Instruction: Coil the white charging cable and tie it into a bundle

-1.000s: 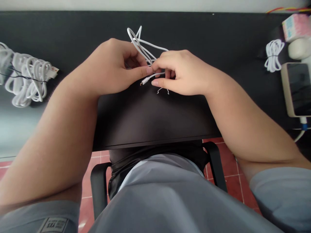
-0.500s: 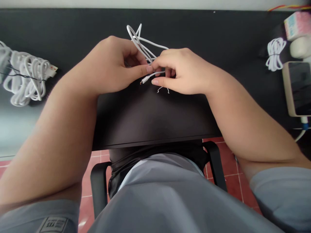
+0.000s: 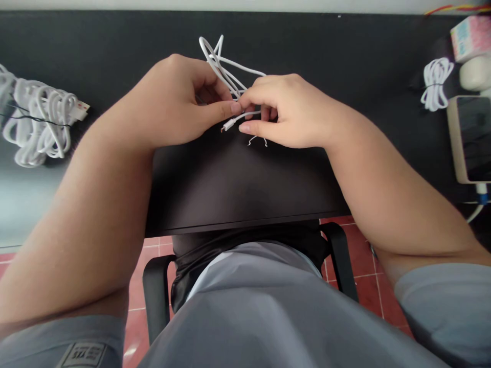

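Observation:
A white cable lies in loose loops over the black table, between my two hands. My left hand pinches it, thumb and fingertips meeting at the gathered strands. From the other side, my right hand grips the same cable, its index fingertip against my left thumb. One end with a small plug pokes out toward the left below my fingers. Beneath my right thumb lies a thin white twist tie, bent into an arch. My curled fingers hide part of the cable.
Several bundled white cables with a USB plug lie at the left. On the right are a tied white cable coil, a device with a dark screen, a white round item and a pink-and-white box. The table's front edge is close to my body.
Hands and cable keep nearly the same pose. The whole view has shifted very slightly, with the table items a little higher in the picture.

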Demonstrator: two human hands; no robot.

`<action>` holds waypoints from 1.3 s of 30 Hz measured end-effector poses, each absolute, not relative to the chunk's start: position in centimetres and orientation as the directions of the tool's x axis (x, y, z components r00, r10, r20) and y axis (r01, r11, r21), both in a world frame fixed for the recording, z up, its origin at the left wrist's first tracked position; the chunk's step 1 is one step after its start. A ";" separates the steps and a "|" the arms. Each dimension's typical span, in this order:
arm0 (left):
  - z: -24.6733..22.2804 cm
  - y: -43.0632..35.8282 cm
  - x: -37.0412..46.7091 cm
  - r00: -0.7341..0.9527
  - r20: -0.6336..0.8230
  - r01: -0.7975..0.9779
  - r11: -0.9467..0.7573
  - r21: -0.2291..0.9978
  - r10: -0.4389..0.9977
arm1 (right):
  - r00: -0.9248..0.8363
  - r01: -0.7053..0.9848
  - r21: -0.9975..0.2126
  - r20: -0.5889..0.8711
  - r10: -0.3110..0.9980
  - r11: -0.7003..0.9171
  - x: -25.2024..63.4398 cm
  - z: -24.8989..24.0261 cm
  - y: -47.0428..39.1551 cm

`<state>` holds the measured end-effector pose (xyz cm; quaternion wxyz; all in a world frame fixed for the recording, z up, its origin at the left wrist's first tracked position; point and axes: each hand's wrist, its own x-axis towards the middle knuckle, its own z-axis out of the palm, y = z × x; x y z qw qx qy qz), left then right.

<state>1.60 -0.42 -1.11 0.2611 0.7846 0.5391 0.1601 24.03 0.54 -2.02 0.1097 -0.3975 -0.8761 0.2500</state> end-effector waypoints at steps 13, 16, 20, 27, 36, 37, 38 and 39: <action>-1.1 -0.5 1.7 0.368 -0.037 0.760 -0.277 0.588 0.929 | -0.674 0.613 -0.541 0.023 0.738 0.576 24.2 -2.3 0.6; -1.2 -0.5 1.7 0.367 -0.042 0.766 -0.276 0.581 0.929 | -0.682 0.605 -0.535 0.034 0.730 0.589 24.2 -2.4 0.7; -1.2 -0.5 1.7 0.363 -0.038 0.760 -0.273 0.590 0.931 | -0.672 0.615 -0.542 0.019 0.740 0.573 24.2 -2.4 0.7; -1.3 -0.6 1.6 0.378 -0.031 0.756 -0.289 0.587 0.925 | -0.676 0.621 -0.522 0.019 0.736 0.584 24.2 -2.3 0.6; -1.1 -0.6 1.7 0.378 -0.026 0.764 -0.297 0.573 0.925 | -0.704 0.606 -0.491 0.037 0.709 0.627 24.4 -2.3 0.6; -1.2 -0.6 1.7 0.378 -0.027 0.764 -0.295 0.574 0.925 | -0.708 0.604 -0.487 0.036 0.706 0.631 24.4 -2.3 0.6; -1.2 -0.6 1.7 0.374 -0.029 0.765 -0.291 0.575 0.927 | -0.711 0.603 -0.483 0.034 0.702 0.635 24.4 -2.3 0.7; -1.2 -0.6 1.6 0.370 -0.028 0.766 -0.288 0.574 0.929 | -0.714 0.603 -0.480 0.033 0.700 0.637 24.4 -2.3 0.7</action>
